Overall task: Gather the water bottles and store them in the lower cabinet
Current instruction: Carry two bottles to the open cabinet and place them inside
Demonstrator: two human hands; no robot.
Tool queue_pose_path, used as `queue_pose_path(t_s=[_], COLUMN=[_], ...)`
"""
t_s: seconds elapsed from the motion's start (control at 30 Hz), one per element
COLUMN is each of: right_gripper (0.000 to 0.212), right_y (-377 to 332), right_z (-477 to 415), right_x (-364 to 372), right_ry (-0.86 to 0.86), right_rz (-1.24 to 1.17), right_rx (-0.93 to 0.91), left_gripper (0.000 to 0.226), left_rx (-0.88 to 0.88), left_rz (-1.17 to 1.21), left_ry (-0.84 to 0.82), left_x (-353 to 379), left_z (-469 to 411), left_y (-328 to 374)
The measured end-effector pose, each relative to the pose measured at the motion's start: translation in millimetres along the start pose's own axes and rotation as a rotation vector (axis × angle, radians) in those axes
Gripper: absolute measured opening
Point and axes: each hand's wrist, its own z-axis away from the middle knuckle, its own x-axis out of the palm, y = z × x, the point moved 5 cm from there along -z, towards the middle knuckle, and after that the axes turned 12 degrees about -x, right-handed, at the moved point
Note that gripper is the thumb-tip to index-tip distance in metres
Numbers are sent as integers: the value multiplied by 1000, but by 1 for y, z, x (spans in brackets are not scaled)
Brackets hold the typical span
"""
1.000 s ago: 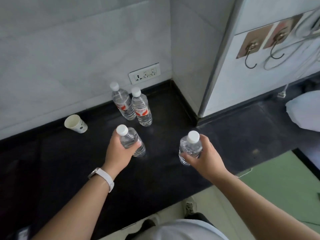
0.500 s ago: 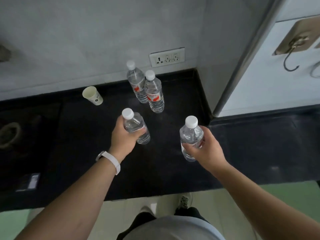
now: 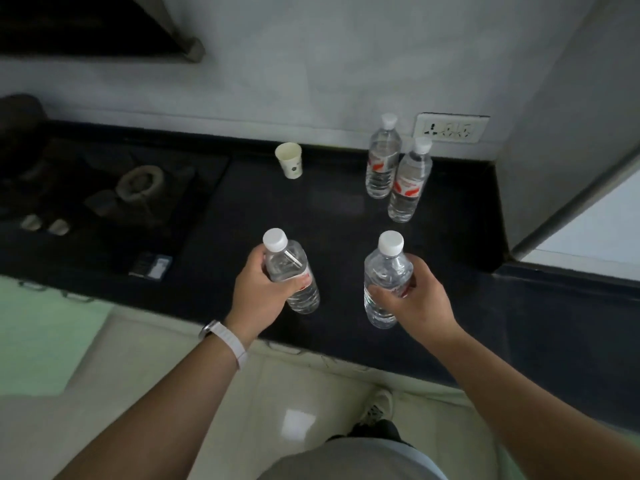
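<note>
My left hand [image 3: 258,296] grips a clear water bottle [image 3: 294,271] with a white cap, held over the front of the black counter [image 3: 346,209]. My right hand [image 3: 415,299] grips a second clear water bottle [image 3: 386,271], also lifted near the counter's front edge. Two more bottles stand upright at the back by the wall: one [image 3: 382,157] closest to the wall and one [image 3: 408,181] just in front of it, touching or nearly so. The lower cabinet is not in view.
A paper cup [image 3: 290,160] stands at the back of the counter. A gas stove [image 3: 114,188] takes up the left side, with a small dark box [image 3: 150,266] at its front. A wall socket [image 3: 450,128] sits behind the bottles. A grey wall corner [image 3: 554,168] juts out on the right.
My view has swung left, bringing the stove into sight. Both hands, each still holding its bottle, have drawn back toward the counter's front edge and closer together.
</note>
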Motion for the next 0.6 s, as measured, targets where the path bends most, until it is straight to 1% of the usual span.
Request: queue_pose_path(t_s=[0.2, 0.33, 0.37, 0.5, 0.6], right_gripper=[55, 39, 38, 49, 47], right_y=[-74, -129, -143, -192, -224], right_z=[33, 67, 77, 117, 143], right_x=[95, 164, 182, 252, 300], right_ry=[-144, -248, -272, -345, -405], right_rz=[9, -8, -17, -38, -77], right_rx=[-90, -149, -168, -258, -313], left_gripper=[65, 63, 63, 67, 71], left_rx=[-35, -67, -68, -80, -101], left_rz=[108, 172, 193, 249, 277], left_ry=[170, 267, 293, 397, 476], left_x=[-121, -203, -224, -300, -352], left_z=[41, 78, 88, 130, 162], left_y=[-67, -115, -127, -175, -210])
